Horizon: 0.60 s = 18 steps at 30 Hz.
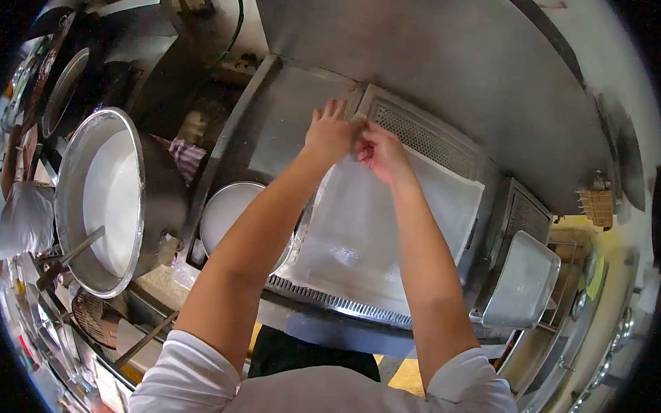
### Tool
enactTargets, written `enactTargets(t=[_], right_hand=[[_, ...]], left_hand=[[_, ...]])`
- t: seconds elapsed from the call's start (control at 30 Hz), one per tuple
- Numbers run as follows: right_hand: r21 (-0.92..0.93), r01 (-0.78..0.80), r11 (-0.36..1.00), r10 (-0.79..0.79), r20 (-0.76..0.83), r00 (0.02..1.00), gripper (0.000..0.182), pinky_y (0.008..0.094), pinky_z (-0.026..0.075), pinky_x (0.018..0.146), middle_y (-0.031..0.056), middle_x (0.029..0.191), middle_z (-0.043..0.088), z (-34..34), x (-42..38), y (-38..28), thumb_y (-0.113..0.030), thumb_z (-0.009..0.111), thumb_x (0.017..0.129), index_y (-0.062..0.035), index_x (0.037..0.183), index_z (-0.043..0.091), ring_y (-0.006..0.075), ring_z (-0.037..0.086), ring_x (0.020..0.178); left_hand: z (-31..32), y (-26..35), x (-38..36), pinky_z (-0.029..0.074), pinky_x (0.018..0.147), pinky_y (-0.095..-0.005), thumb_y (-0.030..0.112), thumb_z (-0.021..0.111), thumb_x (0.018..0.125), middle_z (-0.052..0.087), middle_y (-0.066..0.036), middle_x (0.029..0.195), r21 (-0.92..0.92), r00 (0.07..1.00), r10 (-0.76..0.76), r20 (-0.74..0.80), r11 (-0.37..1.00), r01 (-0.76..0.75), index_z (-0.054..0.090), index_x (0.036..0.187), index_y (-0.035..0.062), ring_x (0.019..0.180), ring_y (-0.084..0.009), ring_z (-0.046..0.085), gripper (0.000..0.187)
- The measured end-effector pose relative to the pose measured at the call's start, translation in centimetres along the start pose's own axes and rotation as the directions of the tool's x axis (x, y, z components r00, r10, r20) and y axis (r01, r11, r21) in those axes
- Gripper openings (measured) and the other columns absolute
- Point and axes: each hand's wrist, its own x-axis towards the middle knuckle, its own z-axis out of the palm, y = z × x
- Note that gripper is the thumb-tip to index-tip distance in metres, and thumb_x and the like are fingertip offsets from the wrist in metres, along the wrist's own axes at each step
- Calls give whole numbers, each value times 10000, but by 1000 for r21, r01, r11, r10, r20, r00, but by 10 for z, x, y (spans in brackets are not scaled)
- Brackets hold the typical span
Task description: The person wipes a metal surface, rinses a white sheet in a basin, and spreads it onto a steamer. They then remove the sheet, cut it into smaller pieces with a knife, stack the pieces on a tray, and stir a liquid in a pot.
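Observation:
A thin white sheet (366,229), paper or cloth, lies over a metal appliance between my forearms. My left hand (331,136) is at the sheet's far left corner, its fingers spread and its thumb toward the other hand. Close beside it, my right hand (380,151) has its fingers curled in a pinch at that same corner. The corner itself is hidden behind my hands. A perforated metal panel (424,133) runs along the sheet's far side, and a slotted grille (342,303) runs along its near side.
On the left stands a large metal pot (135,200) with white contents and a handle sticking out. A round pale lid or pan (228,206) sits partly behind my left forearm. To the right is a rectangular metal tray (521,282). A steel wall (423,57) rises behind.

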Motion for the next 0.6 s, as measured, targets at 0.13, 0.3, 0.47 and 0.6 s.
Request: enactTargets(t=[0.13, 0.3, 0.47, 0.6], right_hand=[[-70, -56, 996, 51, -70, 996, 217, 304, 438, 472, 34, 725, 613, 10, -7, 16, -125, 566, 930, -72, 1140, 580, 146, 560, 550], [-454, -246, 856, 179, -185, 966, 337, 299, 436, 434, 39, 689, 619, 54, -118, 96, -100, 645, 920, -39, 1241, 558, 125, 571, 511], [-723, -273, 634, 367, -29, 930, 296, 380, 537, 586, 132, 837, 703, 91, -224, 140, -136, 652, 913, 0, 1175, 641, 197, 662, 660], [-818, -46, 574, -24, -74, 997, 277, 413, 554, 799, 211, 961, 724, 67, -225, 131, -184, 640, 898, -31, 1124, 688, 343, 707, 874]], left_hand=[[-4, 0, 1, 319, 1134, -595, 281, 536, 962, 405, -170, 1554, 8, 999, 7, 37, 1000, -7, 591, 1401, 286, 1467, -383, 315, 442], [-9, -1, 7, 264, 1195, -555, 256, 477, 991, 300, -149, 1629, 102, 988, 13, 154, 994, -29, 486, 1496, 334, 1501, -378, 269, 511], [-8, 3, -3, 286, 1196, -529, 161, 488, 953, 279, -165, 1633, 62, 992, 53, 119, 996, -61, 491, 1499, 246, 1499, -380, 274, 552], [-37, 17, -62, 411, 1064, -523, 134, 568, 871, 501, -223, 1425, -48, 989, 148, -16, 988, -148, 618, 1322, 108, 1337, -384, 467, 454]])
